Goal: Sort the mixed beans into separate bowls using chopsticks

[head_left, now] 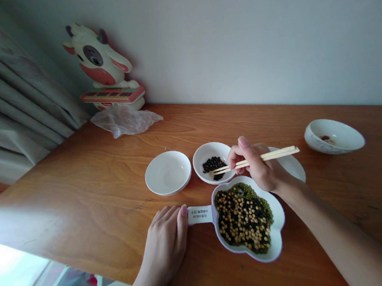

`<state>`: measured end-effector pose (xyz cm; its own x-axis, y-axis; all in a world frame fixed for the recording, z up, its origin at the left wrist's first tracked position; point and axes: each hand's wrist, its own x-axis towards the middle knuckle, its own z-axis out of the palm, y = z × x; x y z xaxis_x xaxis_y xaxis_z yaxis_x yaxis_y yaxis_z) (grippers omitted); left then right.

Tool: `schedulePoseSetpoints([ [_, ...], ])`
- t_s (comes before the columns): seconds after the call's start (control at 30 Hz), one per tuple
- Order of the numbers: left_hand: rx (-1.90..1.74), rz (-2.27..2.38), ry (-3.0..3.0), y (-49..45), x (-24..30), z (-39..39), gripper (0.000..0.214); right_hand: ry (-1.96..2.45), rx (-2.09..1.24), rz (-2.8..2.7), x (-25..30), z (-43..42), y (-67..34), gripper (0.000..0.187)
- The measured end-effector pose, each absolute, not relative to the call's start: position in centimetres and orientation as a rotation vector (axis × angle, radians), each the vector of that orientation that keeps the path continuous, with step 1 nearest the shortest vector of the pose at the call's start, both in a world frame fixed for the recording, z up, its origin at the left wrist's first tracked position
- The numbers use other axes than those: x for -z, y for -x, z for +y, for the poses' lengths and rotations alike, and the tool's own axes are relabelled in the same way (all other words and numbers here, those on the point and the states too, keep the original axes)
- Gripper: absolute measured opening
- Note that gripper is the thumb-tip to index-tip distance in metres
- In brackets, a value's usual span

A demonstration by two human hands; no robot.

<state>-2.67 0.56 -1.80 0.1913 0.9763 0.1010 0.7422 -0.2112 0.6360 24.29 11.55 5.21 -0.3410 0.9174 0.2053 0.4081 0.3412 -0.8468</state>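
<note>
My right hand [254,163] is closed around a pair of wooden chopsticks [277,153]. Their tips are inside a small white bowl [199,153] that holds black beans [213,163]; whether they pinch a bean I cannot make out. Just in front is a white, paw-shaped dish [277,218] with a purple edge, full of mixed beans [242,219]: green, black and pale yellow. My left hand [168,232] grips the end of its labelled handle [200,215]. To the left of the black beans stands an empty white bowl [168,172].
Partly behind my right hand lies another white dish [292,164]. A larger white bowl [333,136] with something small and brown inside stands at the right. A cow-shaped toy keyboard [104,70] and a crumpled clear plastic bag [125,121] are at the back left, beside a curtain [9,103].
</note>
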Motion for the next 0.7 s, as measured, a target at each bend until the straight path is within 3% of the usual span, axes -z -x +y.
schedulePoseSetpoints([
  [0.7,-0.697,1.607,-2.006,2.59,1.8,0.6,0.039,1.131,-0.835,-1.97,-5.12,11.6,-24.36,0.07],
])
